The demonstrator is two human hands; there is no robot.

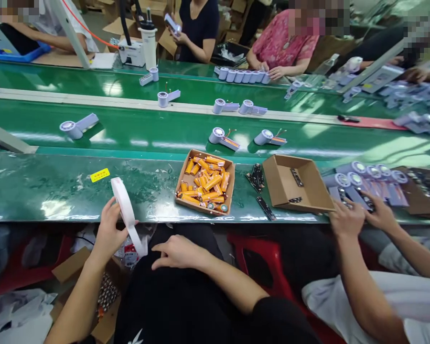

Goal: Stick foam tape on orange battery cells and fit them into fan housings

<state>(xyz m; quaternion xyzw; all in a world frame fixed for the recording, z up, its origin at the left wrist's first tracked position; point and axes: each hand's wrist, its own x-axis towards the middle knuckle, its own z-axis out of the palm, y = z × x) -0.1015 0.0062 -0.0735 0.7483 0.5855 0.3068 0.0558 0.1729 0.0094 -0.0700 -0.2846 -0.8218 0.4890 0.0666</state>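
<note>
My left hand [111, 224] grips a large roll of white tape [125, 203], held tilted on edge over the front edge of the green bench. Just right of the roll's lower end, my right hand [181, 252] hovers above my lap, its index finger and thumb apart and nothing visible between them. On the bench ahead sits a cardboard box [178, 203] of orange cylindrical batteries [212, 182]. A yellow label [100, 175] lies flat on the bench to the left of the tape.
Black circuit boards [265, 208] lie beside an open cardboard box [308, 206]. A co-worker's hands [347, 220] touch pale fan-like units [378, 184] at the right. Similar units [218, 135] rest on the green conveyor [157, 131]. An open carton [69, 267] stands low at left.
</note>
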